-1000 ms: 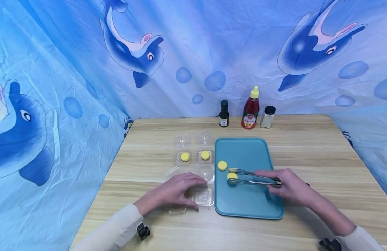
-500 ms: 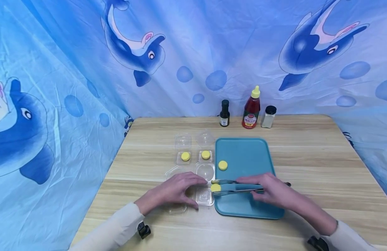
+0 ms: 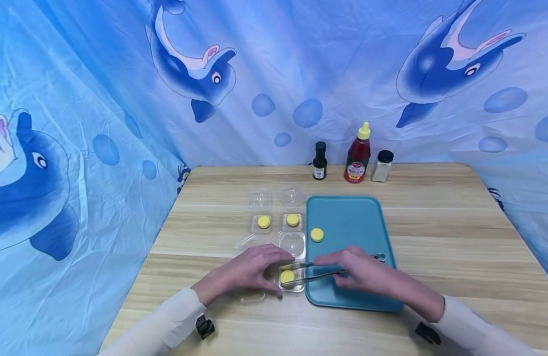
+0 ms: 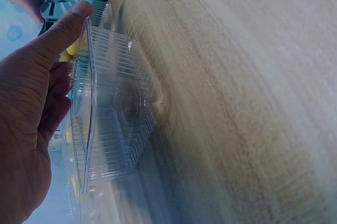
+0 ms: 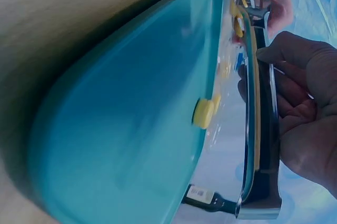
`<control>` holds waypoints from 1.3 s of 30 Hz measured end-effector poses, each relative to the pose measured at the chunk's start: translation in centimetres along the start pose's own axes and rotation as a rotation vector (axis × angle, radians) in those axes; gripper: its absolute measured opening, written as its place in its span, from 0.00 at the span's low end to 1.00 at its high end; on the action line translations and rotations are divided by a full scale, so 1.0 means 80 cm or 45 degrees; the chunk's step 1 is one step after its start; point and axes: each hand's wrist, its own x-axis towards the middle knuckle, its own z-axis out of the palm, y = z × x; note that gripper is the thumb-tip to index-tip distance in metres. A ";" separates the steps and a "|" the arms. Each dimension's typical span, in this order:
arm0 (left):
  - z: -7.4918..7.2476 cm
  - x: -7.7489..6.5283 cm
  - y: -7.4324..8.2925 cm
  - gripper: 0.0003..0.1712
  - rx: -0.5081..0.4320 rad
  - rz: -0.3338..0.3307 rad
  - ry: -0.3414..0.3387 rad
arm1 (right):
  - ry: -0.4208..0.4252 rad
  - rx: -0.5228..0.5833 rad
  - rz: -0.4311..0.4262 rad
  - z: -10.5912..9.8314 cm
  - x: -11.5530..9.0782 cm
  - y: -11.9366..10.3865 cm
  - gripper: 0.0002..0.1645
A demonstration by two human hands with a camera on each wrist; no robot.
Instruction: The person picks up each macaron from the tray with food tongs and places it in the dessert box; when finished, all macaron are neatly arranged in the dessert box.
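Observation:
My right hand (image 3: 356, 269) grips metal tongs (image 3: 318, 277), whose tips are around a small round yellow cake (image 3: 287, 277), macaron-like in shape, at the front-right clear plastic box (image 3: 299, 287). I cannot tell whether the cake touches the box's bottom. My left hand (image 3: 256, 267) lies over the front boxes, thumb and fingers spread beside that front-right box. In the left wrist view the thumb (image 4: 68, 27) is straight along a clear box's rim (image 4: 90, 103). Another yellow cake (image 3: 316, 235) lies on the blue-green tray (image 3: 349, 217). The front-left box is mostly hidden under the left hand.
Two back boxes with open lids each hold a yellow cake, one at left (image 3: 264, 222) and one at right (image 3: 293, 219). Behind the tray stand a dark bottle (image 3: 319, 162), a red sauce bottle (image 3: 357, 155) and a black-capped jar (image 3: 382, 166).
My right hand has moved left with the tongs, carrying a yellow cake from the tray to the front-right box. My left hand has stayed in place.

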 end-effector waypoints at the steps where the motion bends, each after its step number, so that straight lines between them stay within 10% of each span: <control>1: 0.001 0.000 0.000 0.53 0.004 0.000 -0.001 | -0.003 -0.008 0.010 0.000 0.002 -0.002 0.30; 39: -0.001 0.000 0.003 0.54 -0.014 -0.028 -0.004 | -0.015 -0.115 0.083 -0.016 0.014 -0.029 0.31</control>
